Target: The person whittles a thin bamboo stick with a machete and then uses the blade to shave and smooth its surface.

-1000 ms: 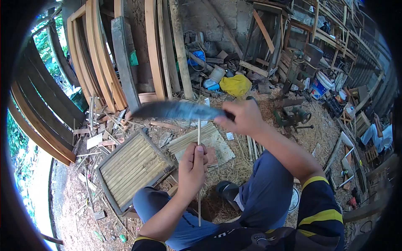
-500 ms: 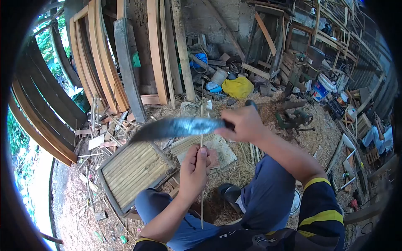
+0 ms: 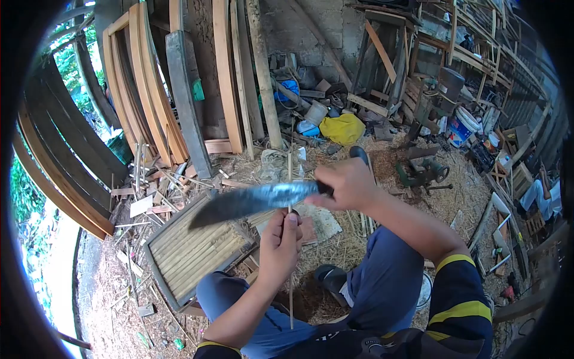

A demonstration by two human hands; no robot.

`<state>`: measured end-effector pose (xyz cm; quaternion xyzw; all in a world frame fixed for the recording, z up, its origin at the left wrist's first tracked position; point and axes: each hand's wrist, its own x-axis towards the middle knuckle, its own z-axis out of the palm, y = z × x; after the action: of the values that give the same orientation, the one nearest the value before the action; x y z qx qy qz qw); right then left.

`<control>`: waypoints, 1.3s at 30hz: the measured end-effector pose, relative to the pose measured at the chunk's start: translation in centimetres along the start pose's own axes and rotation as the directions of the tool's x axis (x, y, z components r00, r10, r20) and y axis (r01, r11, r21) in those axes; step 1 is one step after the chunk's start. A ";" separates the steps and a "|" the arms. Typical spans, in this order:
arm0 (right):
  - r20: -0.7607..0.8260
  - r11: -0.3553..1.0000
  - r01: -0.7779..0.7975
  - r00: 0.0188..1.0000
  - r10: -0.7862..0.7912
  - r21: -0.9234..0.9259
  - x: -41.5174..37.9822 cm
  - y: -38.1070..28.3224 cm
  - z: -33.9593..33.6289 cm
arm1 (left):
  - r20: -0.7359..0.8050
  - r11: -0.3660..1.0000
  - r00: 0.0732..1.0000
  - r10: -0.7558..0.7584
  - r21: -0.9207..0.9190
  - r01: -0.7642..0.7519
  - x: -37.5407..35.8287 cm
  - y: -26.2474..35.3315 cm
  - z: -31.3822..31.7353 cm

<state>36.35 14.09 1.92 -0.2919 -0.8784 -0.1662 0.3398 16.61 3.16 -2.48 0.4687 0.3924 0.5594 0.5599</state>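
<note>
My left hand (image 3: 281, 242) is closed round a thin, pale wooden stick (image 3: 291, 305) that stands upright in front of me. In my right hand (image 3: 348, 184) is the dark handle of a machete (image 3: 248, 200), its broad blade pointing left. The blade crosses the stick just above my left fingers and seems to touch it. Below and left of the blade lies a framed panel of bamboo slats (image 3: 197, 248). Partly hidden behind my hands, a pale board (image 3: 323, 221) rests on the ground.
Wood shavings and offcuts cover the ground. Long planks (image 3: 224, 78) lean on the back wall. A yellow cloth (image 3: 342, 129) and a white bucket (image 3: 466, 122) lie farther back. A green metal machine (image 3: 424, 172) stands at right. Another person (image 3: 541, 194) is at the far right.
The machete has moved slightly down along the stick, closer to my left fingers. My left hand keeps its grip, and the whole view has shifted a little.
</note>
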 end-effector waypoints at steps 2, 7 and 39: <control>-0.021 1.000 0.001 1.000 0.000 0.008 0.2 0.5 0.3 | -0.008 1.000 1.000 0.024 0.015 -0.024 0.0 0.0 0.0; -0.102 0.914 -0.396 0.909 0.404 0.088 0.1 3.9 1.0 | 0.044 0.994 0.996 0.077 0.078 -0.080 0.0 -0.5 -0.3; -0.061 0.992 -0.036 0.997 0.044 0.123 -0.5 1.1 0.4 | 0.017 0.999 0.999 0.041 -0.012 -0.040 -0.1 0.2 0.4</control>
<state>37.09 14.90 1.39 -0.2829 -0.8695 -0.1149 0.3882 16.91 2.98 -2.21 0.4781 0.3747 0.5689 0.5545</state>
